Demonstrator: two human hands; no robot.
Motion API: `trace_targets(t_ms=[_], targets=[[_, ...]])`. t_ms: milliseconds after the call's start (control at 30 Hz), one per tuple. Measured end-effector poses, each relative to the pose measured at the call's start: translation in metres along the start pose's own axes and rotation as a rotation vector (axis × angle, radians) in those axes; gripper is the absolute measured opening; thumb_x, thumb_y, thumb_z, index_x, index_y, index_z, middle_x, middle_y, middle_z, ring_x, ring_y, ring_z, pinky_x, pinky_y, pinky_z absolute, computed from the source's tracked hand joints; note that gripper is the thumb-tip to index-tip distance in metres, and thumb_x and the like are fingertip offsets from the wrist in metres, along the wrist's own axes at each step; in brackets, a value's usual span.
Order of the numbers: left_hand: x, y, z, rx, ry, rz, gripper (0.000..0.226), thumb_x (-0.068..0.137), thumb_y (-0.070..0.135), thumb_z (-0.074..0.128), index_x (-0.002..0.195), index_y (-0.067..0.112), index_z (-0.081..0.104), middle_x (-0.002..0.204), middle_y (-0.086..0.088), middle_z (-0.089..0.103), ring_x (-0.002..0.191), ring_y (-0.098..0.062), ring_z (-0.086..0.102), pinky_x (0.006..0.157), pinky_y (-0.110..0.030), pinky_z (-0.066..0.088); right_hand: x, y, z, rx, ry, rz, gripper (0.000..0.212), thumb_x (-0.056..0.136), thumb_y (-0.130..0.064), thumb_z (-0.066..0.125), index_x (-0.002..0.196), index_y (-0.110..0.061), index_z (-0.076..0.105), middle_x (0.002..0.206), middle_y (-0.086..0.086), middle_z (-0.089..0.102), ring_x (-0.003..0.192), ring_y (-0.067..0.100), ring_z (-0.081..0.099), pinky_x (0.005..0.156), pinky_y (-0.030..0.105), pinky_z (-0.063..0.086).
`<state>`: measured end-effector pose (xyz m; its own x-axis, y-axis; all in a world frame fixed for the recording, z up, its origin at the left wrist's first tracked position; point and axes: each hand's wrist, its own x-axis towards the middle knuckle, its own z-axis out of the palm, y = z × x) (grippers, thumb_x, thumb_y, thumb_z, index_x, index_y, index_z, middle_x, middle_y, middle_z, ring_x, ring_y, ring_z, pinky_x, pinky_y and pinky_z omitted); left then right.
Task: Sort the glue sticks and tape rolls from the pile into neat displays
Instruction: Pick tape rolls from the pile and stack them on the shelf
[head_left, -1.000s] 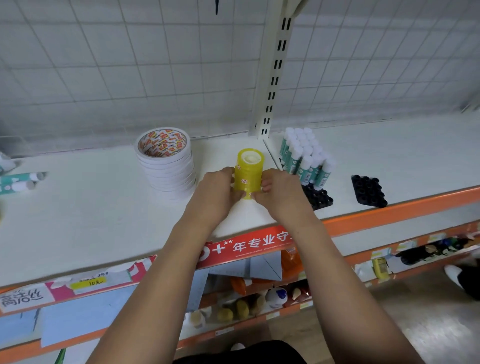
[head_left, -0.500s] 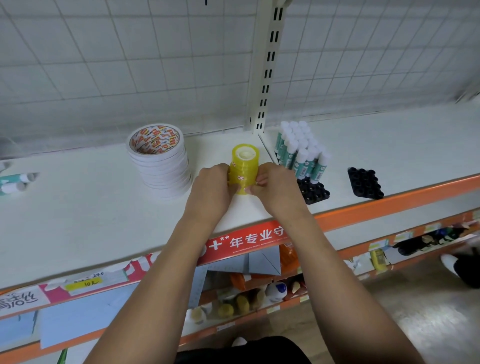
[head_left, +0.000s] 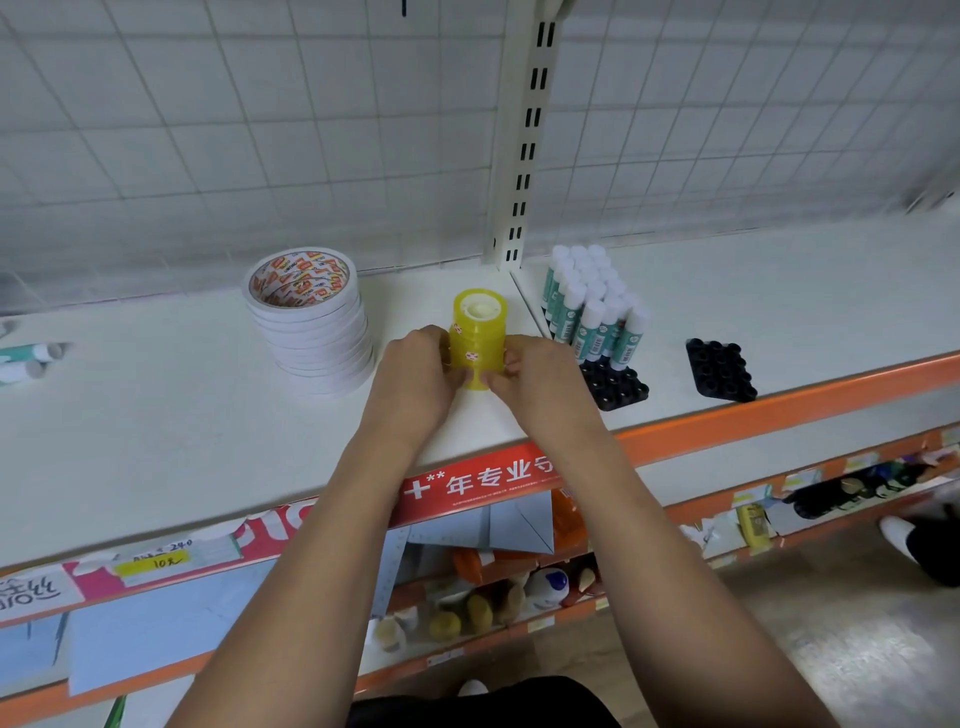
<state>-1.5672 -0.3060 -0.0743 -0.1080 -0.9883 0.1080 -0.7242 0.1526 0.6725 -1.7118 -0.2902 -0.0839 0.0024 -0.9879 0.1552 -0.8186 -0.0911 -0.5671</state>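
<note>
Head view: yellow tape-roll stack upright on shelf, clamped between left grip and right grip, fingers curled round lower rolls. White tape stack left of left grip. Glue sticks in black tray just right of right grip; second tray farther right.

I am facing a white shelf. A red sign is running along its front. A wire wall is standing behind.
</note>
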Motion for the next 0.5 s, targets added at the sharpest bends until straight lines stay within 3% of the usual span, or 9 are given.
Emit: trace_targets(t_ms=[200,367,500], targets=[[-0.008,-0.002,-0.005,-0.013,-0.032,-0.060,0.049,0.085,0.010,0.070,0.131,0.004,0.055,0.115,-0.013,0.067,0.105,-0.029,0.063,0.094,-0.041,0.050,-0.022,-0.005,-0.016,-0.041,0.051,0.032,0.034,0.087,-0.028,0.071,0.110,-0.004,0.066,0.097,0.013,0.071,0.090,0.023,0.066,0.083,0.039,0.052],[-0.033,-0.011,-0.036,0.137,-0.094,-0.012,0.022,0.088,0.022,0.066,0.110,0.018,0.067,0.099,-0.001,0.071,0.096,-0.024,0.063,0.087,-0.041,0.051,-0.043,-0.038,-0.018,0.012,-0.066,-0.048,0.016,0.088,-0.032,0.067,0.101,-0.023,0.071,0.092,-0.004,0.071,0.087,0.012,0.066,0.078,0.032,0.054],[-0.062,-0.029,-0.078,0.317,-0.068,-0.025,0.024,0.090,0.042,0.061,0.111,0.029,0.064,0.104,0.005,0.069,0.093,-0.020,0.063,0.082,-0.038,0.051,-0.041,-0.080,-0.005,-0.026,-0.138,-0.176,0.012,0.088,-0.036,0.063,0.095,-0.030,0.070,0.086,-0.012,0.069,0.083,0.007,0.062,0.073,0.031,0.054]])
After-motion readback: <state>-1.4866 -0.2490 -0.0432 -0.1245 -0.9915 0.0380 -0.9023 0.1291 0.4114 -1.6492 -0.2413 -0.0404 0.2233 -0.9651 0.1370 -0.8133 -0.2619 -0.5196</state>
